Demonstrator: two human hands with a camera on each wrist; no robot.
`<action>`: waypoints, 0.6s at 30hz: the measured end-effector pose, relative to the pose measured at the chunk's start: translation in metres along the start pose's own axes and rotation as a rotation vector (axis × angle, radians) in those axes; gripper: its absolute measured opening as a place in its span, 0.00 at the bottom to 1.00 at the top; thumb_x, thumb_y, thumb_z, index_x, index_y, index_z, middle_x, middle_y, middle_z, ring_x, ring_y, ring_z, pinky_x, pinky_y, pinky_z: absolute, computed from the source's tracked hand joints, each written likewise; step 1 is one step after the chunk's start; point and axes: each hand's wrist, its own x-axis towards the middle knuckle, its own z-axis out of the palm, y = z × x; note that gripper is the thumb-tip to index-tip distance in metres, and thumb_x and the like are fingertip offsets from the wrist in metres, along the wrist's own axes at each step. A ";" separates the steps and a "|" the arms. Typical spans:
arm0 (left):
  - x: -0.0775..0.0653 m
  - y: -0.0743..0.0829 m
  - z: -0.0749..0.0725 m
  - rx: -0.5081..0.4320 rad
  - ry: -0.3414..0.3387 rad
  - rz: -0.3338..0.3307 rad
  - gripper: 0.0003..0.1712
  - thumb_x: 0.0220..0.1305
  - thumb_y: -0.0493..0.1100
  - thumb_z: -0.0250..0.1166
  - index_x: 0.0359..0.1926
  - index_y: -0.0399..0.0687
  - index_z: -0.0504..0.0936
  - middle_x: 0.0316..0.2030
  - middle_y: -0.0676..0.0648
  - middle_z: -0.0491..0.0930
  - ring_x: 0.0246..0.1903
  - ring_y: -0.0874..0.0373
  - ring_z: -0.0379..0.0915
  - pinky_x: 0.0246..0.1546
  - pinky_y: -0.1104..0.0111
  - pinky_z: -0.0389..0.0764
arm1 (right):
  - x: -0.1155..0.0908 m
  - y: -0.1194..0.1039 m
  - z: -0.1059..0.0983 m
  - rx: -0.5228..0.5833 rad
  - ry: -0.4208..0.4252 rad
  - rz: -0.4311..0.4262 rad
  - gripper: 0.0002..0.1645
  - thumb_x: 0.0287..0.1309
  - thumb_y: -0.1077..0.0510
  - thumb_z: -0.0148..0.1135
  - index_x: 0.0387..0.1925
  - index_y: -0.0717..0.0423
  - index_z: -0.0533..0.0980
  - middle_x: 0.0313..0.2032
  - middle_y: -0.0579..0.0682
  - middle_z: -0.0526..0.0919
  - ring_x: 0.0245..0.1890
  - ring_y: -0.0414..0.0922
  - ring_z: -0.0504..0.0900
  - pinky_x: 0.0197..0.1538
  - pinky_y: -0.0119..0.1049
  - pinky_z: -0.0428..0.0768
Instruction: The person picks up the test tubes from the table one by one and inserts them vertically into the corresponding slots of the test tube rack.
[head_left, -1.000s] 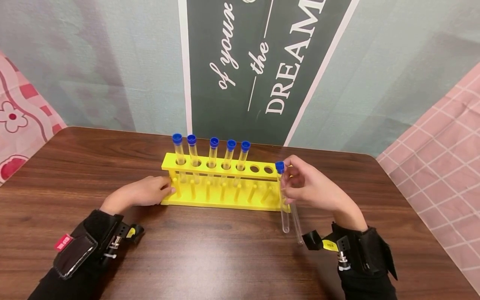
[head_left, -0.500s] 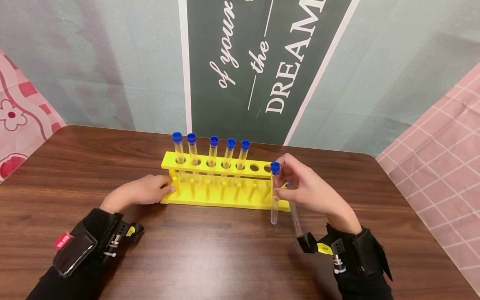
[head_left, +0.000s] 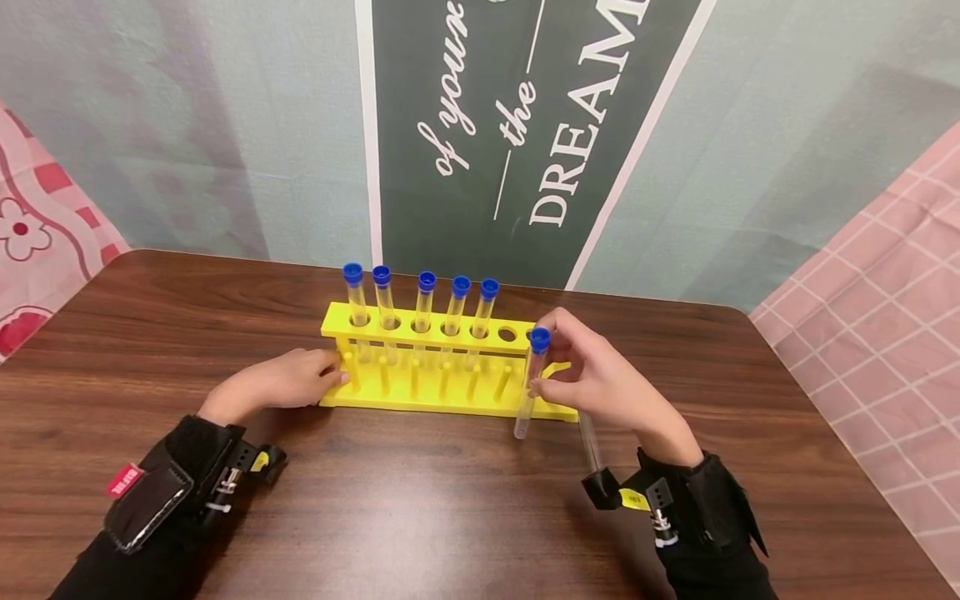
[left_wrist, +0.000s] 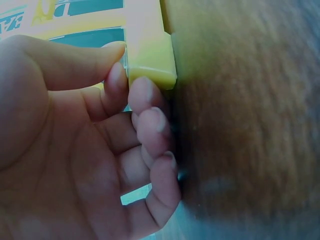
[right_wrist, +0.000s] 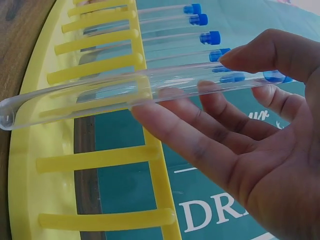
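A yellow test tube rack (head_left: 420, 403) stands on the table; several clear test tubes (head_left: 424, 308) with blue caps stand in its left and middle holes. My left hand (head_left: 300, 379) pinches the rack's left end, with the thumb (left_wrist: 75, 62) against the yellow end piece. A clear blue-capped test tube (head_left: 528, 392) is held between the thumb and fingers of my right hand (head_left: 600, 379). It tilts in front of the rack's right part, its rounded bottom (right_wrist: 9, 115) pointing down. My right hand hides the rack's right-end holes.
Another clear tube (head_left: 589, 442) lies on the brown wooden table (head_left: 420, 517) beside the rack's right end, partly covered by my right hand and wrist camera (head_left: 602, 488). A cloth backdrop (head_left: 300, 125) with lettering hangs behind the table.
My right hand has moved left with its test tube, from the rack's right end to in front of the right-hand holes; the tube has tilted. My left hand stays put.
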 end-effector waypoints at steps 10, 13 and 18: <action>-0.001 0.001 -0.001 -0.021 -0.011 -0.020 0.12 0.69 0.41 0.48 0.29 0.40 0.67 0.18 0.48 0.65 0.17 0.58 0.60 0.21 0.68 0.64 | 0.003 -0.003 0.008 -0.002 0.004 0.043 0.19 0.44 0.78 0.58 0.35 0.61 0.63 0.34 0.55 0.68 0.32 0.51 0.77 0.32 0.38 0.80; 0.000 0.001 0.000 -0.024 -0.014 -0.023 0.12 0.69 0.41 0.48 0.29 0.40 0.67 0.18 0.48 0.65 0.17 0.58 0.61 0.21 0.68 0.64 | 0.003 -0.004 0.010 -0.005 0.009 0.049 0.19 0.43 0.78 0.58 0.35 0.61 0.63 0.33 0.55 0.68 0.31 0.51 0.77 0.31 0.38 0.80; 0.000 0.001 0.001 -0.027 -0.014 -0.026 0.11 0.69 0.41 0.49 0.30 0.40 0.67 0.18 0.48 0.65 0.17 0.58 0.60 0.21 0.68 0.64 | 0.004 -0.003 0.015 -0.015 0.022 0.050 0.19 0.43 0.78 0.59 0.35 0.61 0.64 0.35 0.55 0.68 0.32 0.49 0.78 0.33 0.38 0.80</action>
